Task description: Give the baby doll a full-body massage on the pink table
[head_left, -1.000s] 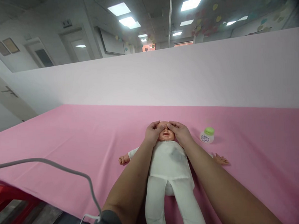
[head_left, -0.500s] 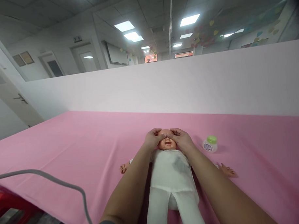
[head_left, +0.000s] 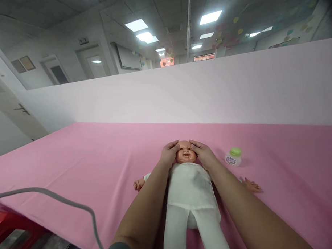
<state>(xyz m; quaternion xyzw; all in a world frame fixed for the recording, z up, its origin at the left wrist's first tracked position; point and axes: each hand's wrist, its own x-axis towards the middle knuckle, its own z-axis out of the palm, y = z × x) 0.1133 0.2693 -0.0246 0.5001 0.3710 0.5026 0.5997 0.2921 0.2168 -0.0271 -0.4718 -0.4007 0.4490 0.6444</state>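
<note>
A baby doll (head_left: 192, 187) in a white top and white trousers lies on its back, head away from me, arms spread to the sides. My left hand (head_left: 169, 153) cups the left side of its head, the thumb resting by the eye and temple. On the other side my right hand (head_left: 204, 154) holds the head in the same way, its thumb at the temple. Between the thumbs the doll's eyes, nose and open mouth show. My forearms pass over the doll's arms and hide part of them.
A clear jar with a green lid (head_left: 233, 157) stands to the right of the doll on the pink cloth (head_left: 101, 152). A grey cable (head_left: 54, 195) arches in at the lower left, above a red stool (head_left: 14, 224). Behind the table rises a white wall (head_left: 181, 95) with glass above.
Both thumbs have slid outward from the middle of the doll's face to its temples, uncovering the eyes. The fingers stay at the sides of the head.
</note>
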